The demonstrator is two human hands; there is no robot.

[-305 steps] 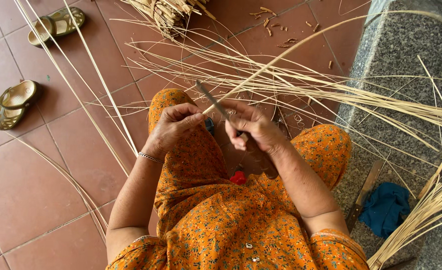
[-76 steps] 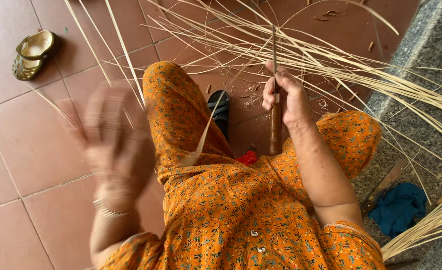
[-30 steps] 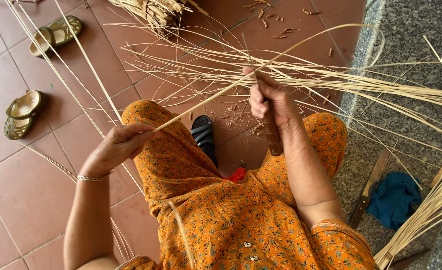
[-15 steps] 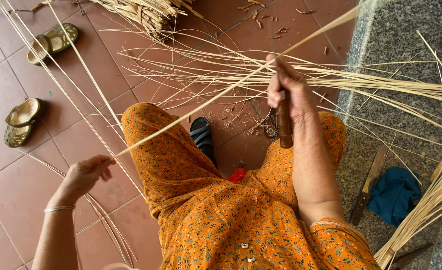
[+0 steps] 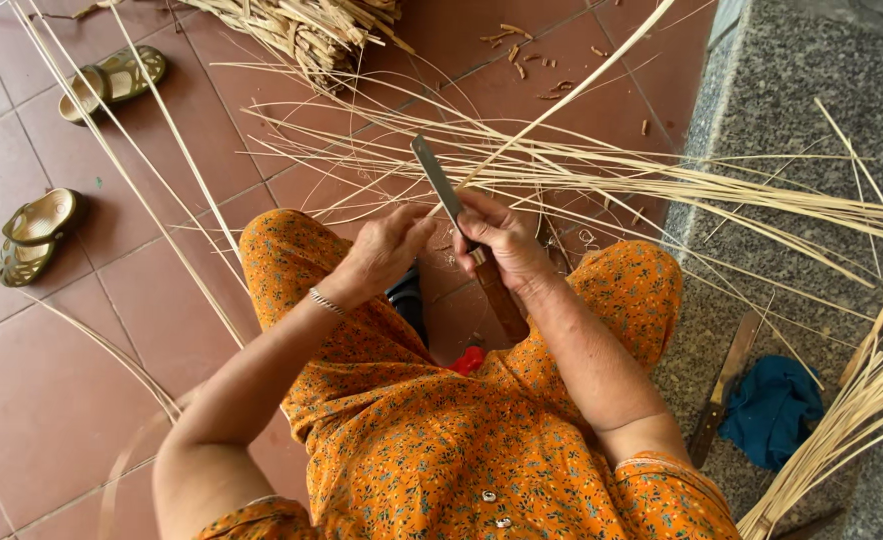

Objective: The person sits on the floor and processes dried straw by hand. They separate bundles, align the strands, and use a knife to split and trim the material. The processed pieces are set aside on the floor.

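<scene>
Over the lap | left hand (image 5: 382, 255) back at the strip, pinching | right hand (image 5: 502, 240) grips knife (image 5: 467, 240)

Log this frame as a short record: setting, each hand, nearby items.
setting: red tiled floor, grey stone step
right hand: grips knife, blade pointing away
left hand: at a thin cane strip beside the blade
nearby: cane strips, sandals, blue cloth
</scene>
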